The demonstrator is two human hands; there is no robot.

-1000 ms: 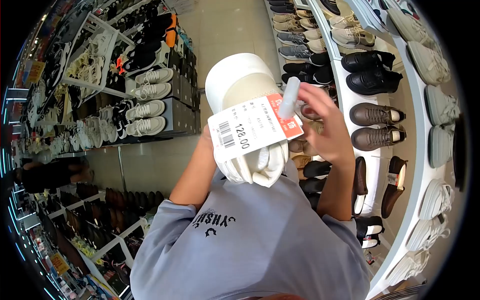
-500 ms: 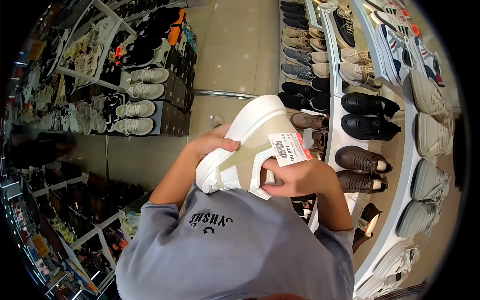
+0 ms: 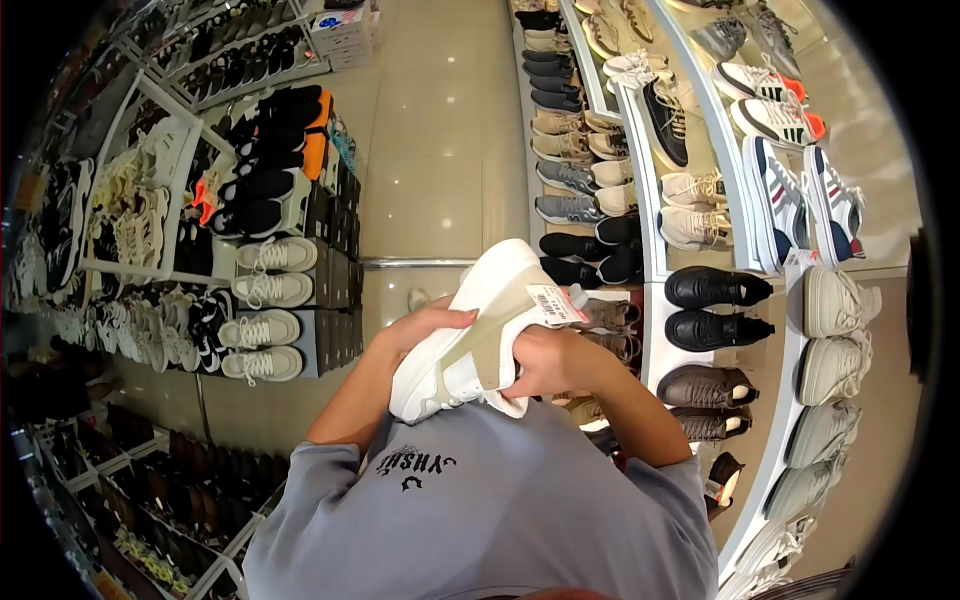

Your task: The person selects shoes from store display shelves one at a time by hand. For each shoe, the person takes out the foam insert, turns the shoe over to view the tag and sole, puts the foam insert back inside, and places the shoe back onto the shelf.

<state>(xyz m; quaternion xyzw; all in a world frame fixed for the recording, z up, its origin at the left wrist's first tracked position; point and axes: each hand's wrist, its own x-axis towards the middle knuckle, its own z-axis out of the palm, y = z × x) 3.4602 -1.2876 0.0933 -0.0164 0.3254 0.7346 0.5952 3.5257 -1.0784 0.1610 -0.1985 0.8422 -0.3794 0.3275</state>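
Note:
A white and beige sneaker (image 3: 480, 340) is held in front of my chest, tilted with its heel up and away and its toe toward my left. My left hand (image 3: 432, 325) is closed around the sole side, thumb lying along the edge. On the other side, my right hand (image 3: 548, 362) grips the shoe at its opening, with some fingers hidden inside it. A white and red price tag (image 3: 553, 304) hangs at the heel, just above my right hand; its print is too blurred to read.
Shelves on the right carry black shoes (image 3: 718, 294), brown shoes (image 3: 706, 387) and pale sneakers (image 3: 838, 365). On the left, white sneakers (image 3: 262, 330) stand on stacked shoe boxes (image 3: 338, 335). A tiled aisle (image 3: 440, 150) runs ahead, crossed by a metal floor strip (image 3: 415, 263).
The view has tilted up, so more of the aisle and shelves shows. The sneaker sits lower in view, and its tag has turned to a flatter angle. Both hands keep their hold.

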